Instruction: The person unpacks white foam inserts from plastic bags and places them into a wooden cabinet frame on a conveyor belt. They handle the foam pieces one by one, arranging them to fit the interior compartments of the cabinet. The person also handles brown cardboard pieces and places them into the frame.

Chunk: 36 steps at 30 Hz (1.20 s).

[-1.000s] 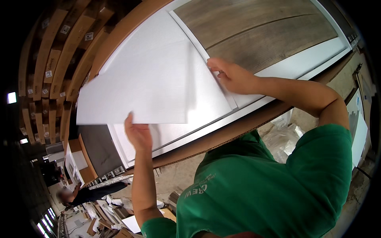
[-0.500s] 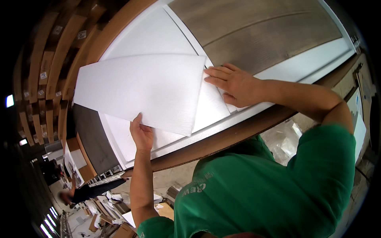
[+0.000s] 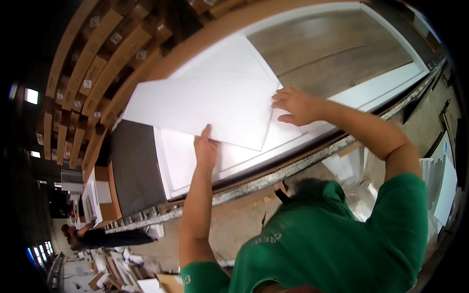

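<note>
A thin white foam sheet (image 3: 205, 100) lies askew over the left part of a long white frame (image 3: 239, 168), its left end reaching past the frame. My left hand (image 3: 205, 151) grips the sheet's near edge, thumb on top and the other fingers partly hidden beneath. At the sheet's right end, my right hand (image 3: 299, 106) rests with fingers stretched out and slightly apart, fingertips at its edge. A brown wood-look panel (image 3: 337, 44) fills the frame's right part. More white sheeting shows under and beyond the foam sheet.
Stacked long cardboard boxes (image 3: 105, 63) rise at the far left. A dark conveyor surface (image 3: 134, 166) extends to the left of the frame. Another person (image 3: 110, 238) in dark clothes stands farther left. Scraps and packaging (image 3: 122, 266) litter the floor; pale panels (image 3: 442, 180) lean at right.
My view has shifted, so the frame, sheet and both hands appear farther right. The left hand keeps its grip, and the right hand stays at the sheet's right end.
</note>
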Each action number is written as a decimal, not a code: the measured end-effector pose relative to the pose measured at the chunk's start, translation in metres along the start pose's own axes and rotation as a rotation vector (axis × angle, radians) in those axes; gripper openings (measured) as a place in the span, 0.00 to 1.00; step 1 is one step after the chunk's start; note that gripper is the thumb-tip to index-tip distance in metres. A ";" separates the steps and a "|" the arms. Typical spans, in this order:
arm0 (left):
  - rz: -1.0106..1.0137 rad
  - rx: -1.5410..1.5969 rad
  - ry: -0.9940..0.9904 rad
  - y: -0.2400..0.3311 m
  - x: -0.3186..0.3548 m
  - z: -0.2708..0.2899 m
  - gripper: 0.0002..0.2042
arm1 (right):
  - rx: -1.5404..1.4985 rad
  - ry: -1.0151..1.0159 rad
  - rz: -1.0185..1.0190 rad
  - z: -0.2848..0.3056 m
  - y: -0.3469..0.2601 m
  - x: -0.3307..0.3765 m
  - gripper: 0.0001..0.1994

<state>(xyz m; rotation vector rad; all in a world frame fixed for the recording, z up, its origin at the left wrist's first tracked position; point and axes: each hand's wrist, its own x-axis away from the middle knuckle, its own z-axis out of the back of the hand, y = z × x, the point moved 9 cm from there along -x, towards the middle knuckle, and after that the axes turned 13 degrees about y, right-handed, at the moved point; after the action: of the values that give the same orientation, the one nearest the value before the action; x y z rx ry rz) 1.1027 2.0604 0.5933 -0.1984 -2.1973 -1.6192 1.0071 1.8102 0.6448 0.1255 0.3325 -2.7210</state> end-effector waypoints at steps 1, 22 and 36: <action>-0.009 -0.047 -0.052 0.004 0.004 -0.007 0.10 | -0.077 0.214 -0.024 0.019 -0.005 -0.006 0.27; -0.842 -1.302 -0.296 0.006 0.042 -0.183 0.31 | -0.174 0.835 -0.713 0.205 0.308 0.130 0.29; -0.751 -1.741 0.175 -0.028 -0.023 -0.254 0.37 | 0.479 0.340 -0.889 0.254 0.653 0.402 0.28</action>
<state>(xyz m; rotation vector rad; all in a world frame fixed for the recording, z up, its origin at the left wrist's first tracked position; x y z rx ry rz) 1.1733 1.8155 0.6225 0.3449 -0.1053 -3.2487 0.8855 1.0135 0.6980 0.7318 -0.2640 -3.6082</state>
